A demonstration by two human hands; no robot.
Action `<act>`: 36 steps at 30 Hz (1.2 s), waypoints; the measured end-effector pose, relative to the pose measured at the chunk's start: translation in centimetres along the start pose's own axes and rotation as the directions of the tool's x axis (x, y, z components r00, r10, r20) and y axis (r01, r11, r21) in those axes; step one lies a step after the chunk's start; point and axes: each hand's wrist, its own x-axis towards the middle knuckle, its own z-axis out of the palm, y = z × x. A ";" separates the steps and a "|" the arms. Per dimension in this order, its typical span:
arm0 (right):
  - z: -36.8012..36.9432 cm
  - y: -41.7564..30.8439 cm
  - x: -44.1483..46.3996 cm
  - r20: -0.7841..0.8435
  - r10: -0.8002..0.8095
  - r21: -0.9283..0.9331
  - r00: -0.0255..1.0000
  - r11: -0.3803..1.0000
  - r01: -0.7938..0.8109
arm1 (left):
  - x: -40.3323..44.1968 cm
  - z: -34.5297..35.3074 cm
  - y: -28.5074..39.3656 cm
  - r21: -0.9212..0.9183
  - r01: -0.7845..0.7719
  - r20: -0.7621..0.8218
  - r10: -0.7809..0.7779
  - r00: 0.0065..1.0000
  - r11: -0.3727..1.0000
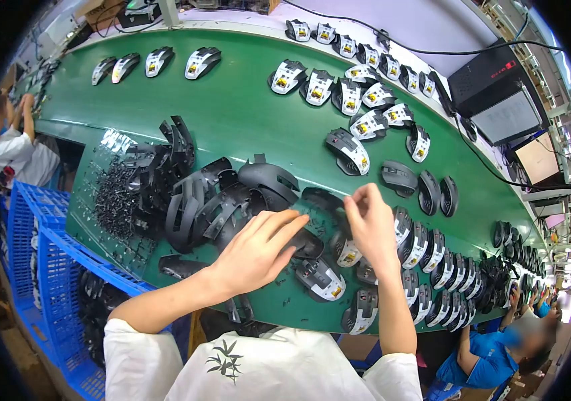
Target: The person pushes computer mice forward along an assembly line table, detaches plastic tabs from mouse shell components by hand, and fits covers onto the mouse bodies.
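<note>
My left hand [257, 248] hovers palm down over black plastic shells, its fingers stretched out and apart. To its right, my right hand [369, 224] is raised with thumb and fingertips pressed together; whatever they hold, if anything, is too small to make out. Below and between the hands lies a black and white mouse [322, 277] on the green table [245, 120]. A pile of curved black shells [208, 204] spreads left of and behind my left hand. Small black parts [122, 200] are heaped at the left.
Rows of mice [432, 257] run along the right side, with more mice [349, 97] behind. Blue crates [55, 274] stand at the front left. A dark computer case [496, 90] stands back right. People [479, 357] sit at the right front and far left.
</note>
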 end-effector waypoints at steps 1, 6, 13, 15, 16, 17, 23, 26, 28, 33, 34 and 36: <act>-0.6 -0.5 -0.2 -0.049 0.007 0.072 0.999 0.997 -0.004 | 0.1 -0.2 0.5 -0.011 -0.024 -0.047 0.023 0.999 1.000; 0.6 -3.4 -3.1 0.121 0.045 0.226 0.992 0.971 -0.071 | 1.0 0.8 1.3 -0.006 -0.114 -0.167 0.111 0.980 0.993; 1.2 -1.0 -3.3 0.268 -0.303 0.176 0.915 0.949 0.262 | -0.2 0.1 -1.7 0.020 -0.101 0.096 0.099 0.990 0.995; 1.1 -1.1 -3.6 0.291 -0.351 0.196 0.890 0.932 0.303 | -0.2 -0.3 -1.9 -0.043 -0.085 0.121 0.090 0.989 0.995; 0.9 -1.6 -3.8 0.262 -0.389 0.252 0.883 0.911 0.327 | 0.1 -0.8 -1.7 -0.171 0.000 0.117 0.020 0.993 0.985; 0.8 -2.2 -3.9 0.231 -0.426 0.307 0.875 0.885 0.350 | 0.3 -1.4 -1.4 -0.295 0.084 0.121 -0.050 0.991 0.952; 1.1 -2.9 -3.0 0.150 -0.596 0.588 0.789 0.696 0.413 | 0.8 -2.6 -1.6 -0.798 0.468 0.400 -0.246 0.883 0.379; 1.3 -3.2 -3.1 0.147 -0.530 0.706 0.835 0.648 0.287 | 1.0 -2.5 -0.9 -0.859 0.478 0.414 -0.298 0.860 0.185; 1.3 -3.4 -3.9 0.194 -0.286 0.809 0.938 0.588 0.012 | 1.2 -2.4 0.0 -0.906 0.394 0.304 -0.409 0.860 0.155; 1.4 -4.2 -4.7 0.186 -0.054 0.659 0.981 0.747 -0.084 | 1.1 -2.2 0.0 -0.939 0.319 0.226 -0.471 0.853 0.127; 1.5 -4.4 -4.9 0.162 -0.019 0.584 0.987 0.808 -0.081 | 1.0 -2.1 -0.1 -0.943 0.312 0.222 -0.472 0.853 0.120; 2.3 -5.4 -5.5 0.104 -0.018 0.576 0.994 0.816 -0.045 | 0.7 -2.2 -0.7 -0.934 0.334 0.244 -0.459 0.854 0.125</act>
